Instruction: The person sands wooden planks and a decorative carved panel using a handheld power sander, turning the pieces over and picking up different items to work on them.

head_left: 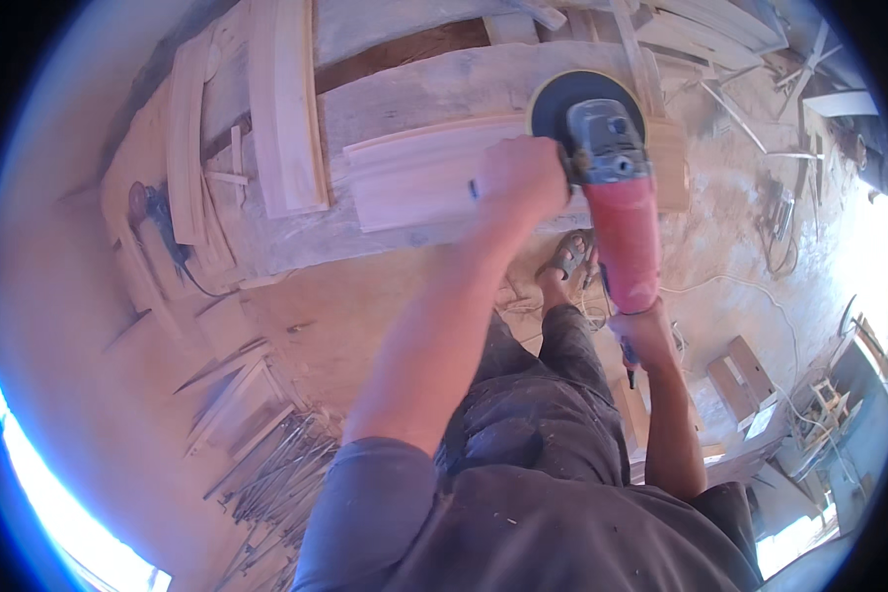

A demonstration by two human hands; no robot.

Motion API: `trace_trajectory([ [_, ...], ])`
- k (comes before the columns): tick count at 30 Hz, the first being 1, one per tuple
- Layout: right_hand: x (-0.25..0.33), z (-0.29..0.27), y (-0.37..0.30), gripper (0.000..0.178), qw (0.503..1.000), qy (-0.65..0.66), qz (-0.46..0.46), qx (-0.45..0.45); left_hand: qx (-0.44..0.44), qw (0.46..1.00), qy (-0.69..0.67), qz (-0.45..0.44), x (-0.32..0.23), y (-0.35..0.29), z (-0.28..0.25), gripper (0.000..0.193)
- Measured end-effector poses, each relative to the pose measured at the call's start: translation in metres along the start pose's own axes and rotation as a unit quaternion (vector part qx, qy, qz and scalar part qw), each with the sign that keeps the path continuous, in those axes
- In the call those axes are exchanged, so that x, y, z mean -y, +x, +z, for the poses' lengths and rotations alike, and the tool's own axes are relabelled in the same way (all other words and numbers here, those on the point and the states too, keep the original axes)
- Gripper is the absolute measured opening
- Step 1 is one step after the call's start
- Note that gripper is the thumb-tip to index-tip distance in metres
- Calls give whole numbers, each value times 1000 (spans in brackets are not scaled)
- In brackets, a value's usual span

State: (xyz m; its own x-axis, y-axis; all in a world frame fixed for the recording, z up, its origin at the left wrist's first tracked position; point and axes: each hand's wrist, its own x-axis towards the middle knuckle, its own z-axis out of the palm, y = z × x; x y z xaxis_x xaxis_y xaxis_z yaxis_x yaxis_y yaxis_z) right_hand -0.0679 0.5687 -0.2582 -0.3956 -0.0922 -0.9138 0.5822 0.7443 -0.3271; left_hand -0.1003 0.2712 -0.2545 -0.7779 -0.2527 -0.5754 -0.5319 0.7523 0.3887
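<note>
A red angle grinder with a grey metal head and a broad dark sanding disc is held in both my hands over the workbench. My left hand is wrapped round its side handle, close to the disc. At the rear end of the red body, my right hand grips the back handle; its fingers are partly hidden. Beneath the disc lies a pale wooden board on the dusty bench. Whether the disc touches the wood I cannot tell.
More wooden boards lie across the bench's left part, with another power tool beyond them. Metal rods are heaped on the floor at the lower left. A pale cable runs over the floor at right, near wood pieces.
</note>
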Motion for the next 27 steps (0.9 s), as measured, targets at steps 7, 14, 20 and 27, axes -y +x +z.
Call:
trace_trajectory([
  [7, 77, 94, -13, 39, 990, -125, -67, 22, -31, 989, -11, -146, 114, -39, -28, 29],
  [14, 92, 166, -2, 32, 975, -186, -101, 61, -80, 976, -63, -193, 209, -80, -45, 25],
  [20, 76, 170, -26, 30, 975, -196, -52, 87, -21, 981, -55, -183, 216, -118, -26, 30],
  [27, 6, 157, -36, 35, 971, -212, -106, 40, 13, 981, -126, -145, 196, -147, 23, 29],
])
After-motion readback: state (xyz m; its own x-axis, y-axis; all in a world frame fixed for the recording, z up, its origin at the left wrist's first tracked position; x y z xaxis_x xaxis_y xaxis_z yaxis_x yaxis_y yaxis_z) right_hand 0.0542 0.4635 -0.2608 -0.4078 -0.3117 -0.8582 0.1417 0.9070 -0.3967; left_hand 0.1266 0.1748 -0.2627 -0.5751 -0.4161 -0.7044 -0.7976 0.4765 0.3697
